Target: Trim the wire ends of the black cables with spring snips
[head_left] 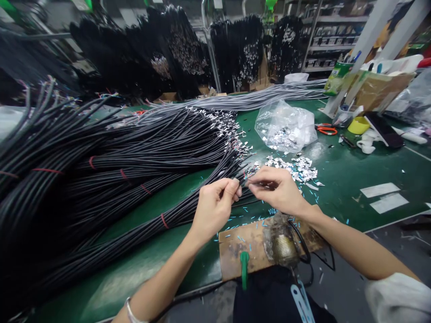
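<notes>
My left hand (217, 204) is closed in a pinch around the end of a black cable, at the tip of a bundle of black cables (178, 214) bound with a red tie. Close beside it, my right hand (279, 190) has thumb and fingers pinched at the thin wires of the cable end; exactly what sits between those fingertips is too small to make out. Small blue tube pieces (272, 211) lie scattered below both hands. Beyond the right hand spreads a pile of silvery-white scraps (303, 168).
Large stacks of black cables (151, 152) fill the left of the green table (340, 179). In front is a wooden board (232, 255) carrying a metal device (281, 244) and a green clamp (244, 269). A plastic bag (286, 125), orange-handled scissors (326, 129) and paper strips (389, 202) lie rightward.
</notes>
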`<state>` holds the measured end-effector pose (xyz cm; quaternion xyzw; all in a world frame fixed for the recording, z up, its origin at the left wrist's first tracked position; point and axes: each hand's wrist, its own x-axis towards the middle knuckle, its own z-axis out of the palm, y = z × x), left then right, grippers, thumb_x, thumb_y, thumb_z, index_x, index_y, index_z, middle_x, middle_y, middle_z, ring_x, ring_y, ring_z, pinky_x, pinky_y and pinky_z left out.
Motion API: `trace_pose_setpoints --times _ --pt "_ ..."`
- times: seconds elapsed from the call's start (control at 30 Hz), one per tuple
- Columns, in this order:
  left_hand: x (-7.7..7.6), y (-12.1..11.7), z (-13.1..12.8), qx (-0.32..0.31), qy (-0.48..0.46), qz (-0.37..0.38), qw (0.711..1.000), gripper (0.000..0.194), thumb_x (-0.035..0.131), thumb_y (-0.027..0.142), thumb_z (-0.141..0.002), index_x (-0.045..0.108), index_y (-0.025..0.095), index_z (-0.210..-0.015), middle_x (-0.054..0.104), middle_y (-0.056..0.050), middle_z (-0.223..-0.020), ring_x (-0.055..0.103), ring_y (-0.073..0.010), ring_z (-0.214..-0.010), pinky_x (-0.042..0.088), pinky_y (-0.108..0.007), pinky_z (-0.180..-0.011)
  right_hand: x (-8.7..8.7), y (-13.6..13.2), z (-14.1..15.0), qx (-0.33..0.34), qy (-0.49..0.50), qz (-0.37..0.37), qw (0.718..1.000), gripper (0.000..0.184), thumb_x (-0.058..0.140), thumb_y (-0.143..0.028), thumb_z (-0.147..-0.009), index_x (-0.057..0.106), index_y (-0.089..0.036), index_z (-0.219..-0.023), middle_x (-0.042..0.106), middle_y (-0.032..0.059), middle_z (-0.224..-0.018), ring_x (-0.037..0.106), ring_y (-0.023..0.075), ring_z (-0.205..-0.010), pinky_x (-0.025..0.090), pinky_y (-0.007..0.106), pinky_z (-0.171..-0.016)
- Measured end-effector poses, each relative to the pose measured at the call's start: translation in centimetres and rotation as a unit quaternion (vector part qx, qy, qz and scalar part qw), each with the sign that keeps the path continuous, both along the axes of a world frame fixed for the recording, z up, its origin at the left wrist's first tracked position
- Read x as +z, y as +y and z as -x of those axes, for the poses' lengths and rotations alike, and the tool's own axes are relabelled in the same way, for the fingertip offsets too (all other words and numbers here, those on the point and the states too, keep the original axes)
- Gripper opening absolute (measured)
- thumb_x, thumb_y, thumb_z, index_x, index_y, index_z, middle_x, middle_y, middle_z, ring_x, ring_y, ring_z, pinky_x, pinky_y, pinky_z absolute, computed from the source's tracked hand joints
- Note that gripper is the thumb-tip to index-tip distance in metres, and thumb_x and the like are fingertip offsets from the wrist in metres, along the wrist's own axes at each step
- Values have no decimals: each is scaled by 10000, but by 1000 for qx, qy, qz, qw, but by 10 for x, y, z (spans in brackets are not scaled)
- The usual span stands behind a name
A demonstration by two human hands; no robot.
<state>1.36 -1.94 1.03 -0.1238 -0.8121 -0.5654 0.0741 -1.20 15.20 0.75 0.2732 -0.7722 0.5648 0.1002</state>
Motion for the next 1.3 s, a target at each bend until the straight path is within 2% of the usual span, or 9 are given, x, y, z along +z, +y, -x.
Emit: trace_pose_setpoints --times 0.1,0.33,0.47,0.57,0.7,0.83,1.07,1.13,1.3 --pt "-1 0 0 -2 -2 4 1000 392 481 401 -872 543 151 -576 558 -23 -560 453 -85 -481 303 -195 -413 1 -1 0 -6 -26 34 999 148 660 -283 -760 725 -174 -836 611 8 -700 509 100 -608 390 253 -552" --pt "-11 6 -1 14 -6 28 999 344 488 382 -875 591 145 -648 572 -10 -581 448 -76 -464 312 -197 -421 4 2 1 -55 4 17 998 204 719 -327 -724 666 -167 -611 530 -27 -562 407 75 -512 323 247 -492" --pt "-14 6 4 12 -39 -41 998 337 535 429 -848 591 145 -675 518 16 -536 402 -60 -422 294 -191 -399 9 9 5 -5 -60 8 998 205 732 -327 -688 662 -148 -616 540 -23 -554 396 68 -492 298 239 -457" --pt "-18 1 13 16 -58 -80 995 390 510 483 -850 612 136 -704 563 -1 -565 472 -76 -444 363 -192 -426 15 16 9 -40 -44 16 998 219 721 -335 -692 650 -147 -605 533 -25 -551 391 68 -499 294 238 -464" --pt "-33 -7 25 1 -17 122 992 348 532 435 -850 688 150 -726 691 -43 -692 616 -147 -613 472 -249 -603 16 22 13 -149 33 38 988 336 611 -461 -799 686 -149 -699 516 -21 -585 402 77 -535 300 241 -504" --pt "-50 -5 28 -38 86 364 927 150 632 306 -805 705 204 -889 705 -39 -874 618 -198 -844 465 -304 -780 11 21 16 -146 42 7 988 466 424 -518 -906 700 -152 -823 498 -16 -595 418 82 -540 308 244 -533" --pt "-55 10 19 -1 152 544 825 204 460 244 -909 630 133 -912 639 -97 -842 587 -230 -834 448 -314 -692 9 16 16 -116 91 -101 984 456 381 -440 -944 662 -130 -764 521 0 -598 442 96 -556 330 254 -566" --pt "-54 8 20 43 178 523 832 232 403 220 -930 615 127 -936 635 -99 -841 595 -219 -799 444 -302 -659 9 15 15 -122 105 -113 980 430 388 -403 -947 662 -125 -766 530 4 -601 451 99 -558 341 254 -572" --pt "-45 -3 22 105 270 338 895 176 434 190 -917 586 140 -990 637 -72 -897 608 -156 -776 471 -259 -705 5 13 11 -108 125 -108 980 183 512 -228 -882 673 -140 -885 644 28 -753 555 117 -665 413 248 -636"
